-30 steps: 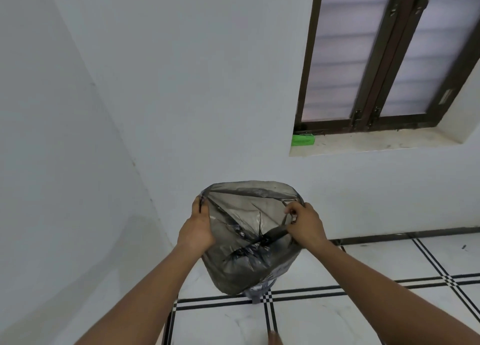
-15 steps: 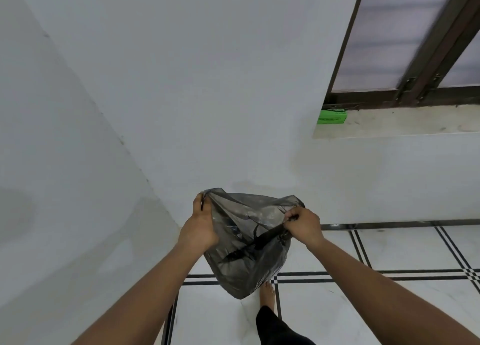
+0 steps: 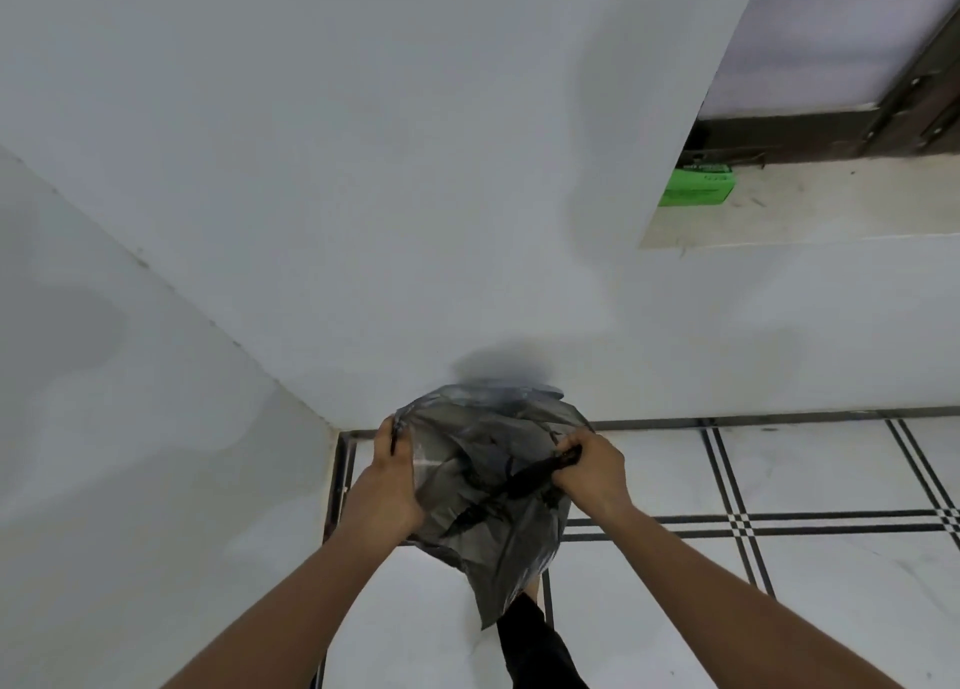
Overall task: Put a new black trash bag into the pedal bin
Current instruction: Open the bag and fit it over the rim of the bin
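Left hand (image 3: 387, 486), right hand (image 3: 589, 473) — gripping trash bag (image 3: 488, 496) rim.

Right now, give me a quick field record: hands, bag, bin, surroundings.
left hand: grips the bag's left rim
right hand: grips the right rim, bunched
trash bag: dark, mouth held open, hanging in the air above the floor
pedal bin: not in view
windowsill: green box at its left end
leg: below the bag

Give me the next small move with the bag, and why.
Probably pull the two hands apart to spread the mouth wider: the left hand and right hand each pinch the bag rim, its middle sags crumpled, and no bin is in view yet.
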Demonstrator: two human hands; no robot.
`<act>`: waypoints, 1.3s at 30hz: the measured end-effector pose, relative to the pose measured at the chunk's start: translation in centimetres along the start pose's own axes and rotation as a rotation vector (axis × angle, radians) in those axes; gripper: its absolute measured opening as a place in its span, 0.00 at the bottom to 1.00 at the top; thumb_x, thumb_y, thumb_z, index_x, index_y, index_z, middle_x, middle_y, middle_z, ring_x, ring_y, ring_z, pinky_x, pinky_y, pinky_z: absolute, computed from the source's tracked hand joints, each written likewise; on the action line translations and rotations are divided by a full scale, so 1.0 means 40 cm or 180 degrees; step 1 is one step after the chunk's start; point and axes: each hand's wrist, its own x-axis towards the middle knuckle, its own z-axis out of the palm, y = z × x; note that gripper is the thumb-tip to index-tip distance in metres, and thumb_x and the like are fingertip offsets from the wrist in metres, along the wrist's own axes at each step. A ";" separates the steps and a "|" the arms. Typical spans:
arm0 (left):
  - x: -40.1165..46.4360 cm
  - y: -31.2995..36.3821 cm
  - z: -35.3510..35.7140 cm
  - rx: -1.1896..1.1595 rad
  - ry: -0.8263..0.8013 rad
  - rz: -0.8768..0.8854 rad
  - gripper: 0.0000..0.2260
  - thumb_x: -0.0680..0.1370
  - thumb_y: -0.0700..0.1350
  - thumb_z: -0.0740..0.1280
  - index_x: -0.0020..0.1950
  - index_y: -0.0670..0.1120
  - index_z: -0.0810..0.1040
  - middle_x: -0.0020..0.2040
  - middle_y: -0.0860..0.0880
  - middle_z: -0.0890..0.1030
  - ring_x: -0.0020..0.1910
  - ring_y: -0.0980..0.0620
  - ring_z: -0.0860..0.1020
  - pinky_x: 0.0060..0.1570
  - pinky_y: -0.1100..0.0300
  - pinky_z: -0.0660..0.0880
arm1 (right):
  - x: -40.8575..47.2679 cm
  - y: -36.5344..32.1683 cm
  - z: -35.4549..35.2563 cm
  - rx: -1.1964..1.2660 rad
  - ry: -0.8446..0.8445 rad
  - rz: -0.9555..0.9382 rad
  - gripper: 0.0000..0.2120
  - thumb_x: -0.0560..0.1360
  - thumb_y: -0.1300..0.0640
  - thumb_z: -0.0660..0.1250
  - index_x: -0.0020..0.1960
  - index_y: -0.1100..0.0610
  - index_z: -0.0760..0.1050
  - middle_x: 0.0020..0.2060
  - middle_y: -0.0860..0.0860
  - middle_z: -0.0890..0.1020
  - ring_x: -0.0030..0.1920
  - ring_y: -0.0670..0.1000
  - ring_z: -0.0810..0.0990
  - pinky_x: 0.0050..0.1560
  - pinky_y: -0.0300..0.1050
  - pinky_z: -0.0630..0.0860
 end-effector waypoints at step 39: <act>0.718 -0.242 0.824 0.0351 -0.0237 0.0739 0.34 0.68 0.44 0.81 0.71 0.48 0.71 0.77 0.44 0.57 0.50 0.42 0.80 0.46 0.48 0.83 | 0.697 0.611 0.542 -0.1862 -0.0325 -0.0117 0.34 0.71 0.62 0.68 0.76 0.52 0.65 0.61 0.58 0.78 0.54 0.65 0.81 0.50 0.57 0.82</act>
